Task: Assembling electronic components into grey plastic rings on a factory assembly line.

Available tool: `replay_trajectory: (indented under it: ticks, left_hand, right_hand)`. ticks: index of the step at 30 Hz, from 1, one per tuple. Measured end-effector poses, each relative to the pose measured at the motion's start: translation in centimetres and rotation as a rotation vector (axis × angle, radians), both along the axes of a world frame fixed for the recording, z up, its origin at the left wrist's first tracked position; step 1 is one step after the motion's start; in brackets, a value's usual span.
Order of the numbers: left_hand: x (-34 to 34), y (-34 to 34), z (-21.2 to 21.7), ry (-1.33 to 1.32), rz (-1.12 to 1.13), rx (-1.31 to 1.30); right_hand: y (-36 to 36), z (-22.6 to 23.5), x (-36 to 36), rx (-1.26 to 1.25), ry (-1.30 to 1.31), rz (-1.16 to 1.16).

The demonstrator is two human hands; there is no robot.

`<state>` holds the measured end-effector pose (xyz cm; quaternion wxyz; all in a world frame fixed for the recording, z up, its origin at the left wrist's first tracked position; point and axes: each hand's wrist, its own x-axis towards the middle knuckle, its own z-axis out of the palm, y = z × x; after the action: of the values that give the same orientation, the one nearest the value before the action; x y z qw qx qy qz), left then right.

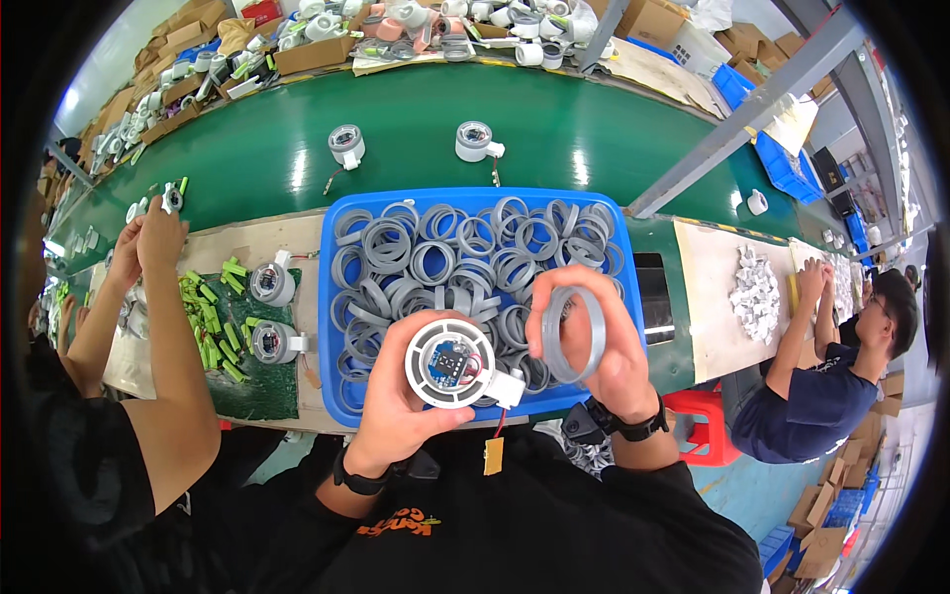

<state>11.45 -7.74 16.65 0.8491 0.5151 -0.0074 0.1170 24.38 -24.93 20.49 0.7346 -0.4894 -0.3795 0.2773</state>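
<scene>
My left hand (394,401) grips a round white housing (452,364) with a small blue circuit board in its middle, a white tab on its side and wires hanging to a small yellow piece (493,455). My right hand (606,342) holds up a single grey plastic ring (571,335) between thumb and fingers, just to the right of the housing and apart from it. Both hands hover over the near edge of a blue tray (328,297) filled with several more grey rings (450,262).
Two round white units (346,146) (474,141) sit on the green conveyor belt (554,124). A person at my left raises both hands (150,243) above green cells (210,312) and two more units (272,284). Another person (841,376) works at the right beside a red stool (705,424). Boxes of parts line the far side.
</scene>
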Motion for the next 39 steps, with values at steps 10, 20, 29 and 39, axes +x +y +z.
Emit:
replay_trajectory:
  ticks: [10, 20, 29, 39]
  left_hand:
    - [0.7, -0.4, -0.1, -0.117, 0.067, 0.091]
    - [1.1, -0.9, 0.0, -0.131, 0.168, 0.003]
    - [1.6, -0.4, -0.5, -0.244, 0.392, 0.498]
    - [2.6, 0.2, 1.3, -0.123, 0.395, 1.359]
  right_hand:
    - [1.2, 0.3, -1.3, 0.209, 0.054, -0.001]
    - [0.8, -0.7, -2.0, 0.081, -0.473, -0.268]
    - [1.9, -0.2, -2.6, 0.077, -0.549, -0.345]
    - [4.3, -3.9, -1.3, -0.164, -0.307, -0.236]
